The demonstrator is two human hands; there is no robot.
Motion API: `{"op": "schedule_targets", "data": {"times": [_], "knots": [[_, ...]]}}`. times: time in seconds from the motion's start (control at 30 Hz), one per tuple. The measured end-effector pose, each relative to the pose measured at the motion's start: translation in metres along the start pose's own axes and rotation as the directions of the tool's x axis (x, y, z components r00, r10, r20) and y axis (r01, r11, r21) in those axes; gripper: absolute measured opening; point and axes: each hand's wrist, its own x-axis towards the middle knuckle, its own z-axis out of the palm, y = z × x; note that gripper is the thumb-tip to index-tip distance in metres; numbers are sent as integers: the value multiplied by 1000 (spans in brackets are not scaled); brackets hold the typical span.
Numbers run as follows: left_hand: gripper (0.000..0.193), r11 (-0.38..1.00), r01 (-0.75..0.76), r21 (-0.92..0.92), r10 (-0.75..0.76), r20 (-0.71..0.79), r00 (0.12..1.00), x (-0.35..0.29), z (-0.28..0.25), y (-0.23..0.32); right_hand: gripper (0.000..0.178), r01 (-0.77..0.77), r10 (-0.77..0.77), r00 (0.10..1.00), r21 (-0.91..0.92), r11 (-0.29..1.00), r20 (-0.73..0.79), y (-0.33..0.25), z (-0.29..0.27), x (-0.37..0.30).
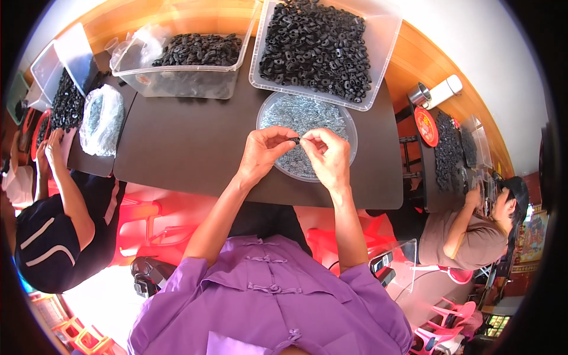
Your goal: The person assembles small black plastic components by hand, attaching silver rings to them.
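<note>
My left hand (261,152) pinches a small black plastic part (294,141) between thumb and fingertips. Close against it, my right hand (329,156) has its thumb and fingers pressed together at the part's right end. Whatever those fingertips hold is too small to make out. Both hands are above a round, clear tub (354,155) filled with small silvery metal pieces (307,112). Behind the tub stands a large translucent bin (386,53) heaped with black plastic parts (316,50).
A second clear bin (177,83) of black parts stands on the brown table (177,130). Left of it lies a plastic bag (102,121) of metal pieces. People work at tables on both sides, one in a cap (44,248). Red stools (142,219) stand nearby.
</note>
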Motion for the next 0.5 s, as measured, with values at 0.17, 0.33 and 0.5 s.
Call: {"op": "schedule_targets", "data": {"times": [0.17, 0.33, 0.5], "knots": [[16, 999, 5, -50, -5, 0, 1000, 0, -1, -1, 7, 205, -223, 974, -272, 940, -36, -9, 6, -3], [15, 997, 8, -81, -9, -19, 1000, 0, -4, 0, 11, 270, -279, 960, -283, 920, 8, -7, 9, -1], [15, 998, -12, -68, 12, 0, 1000, 3, -7, -1, 9, 133, -240, 947, -419, 898, -214, 42, -18, 55]]}}
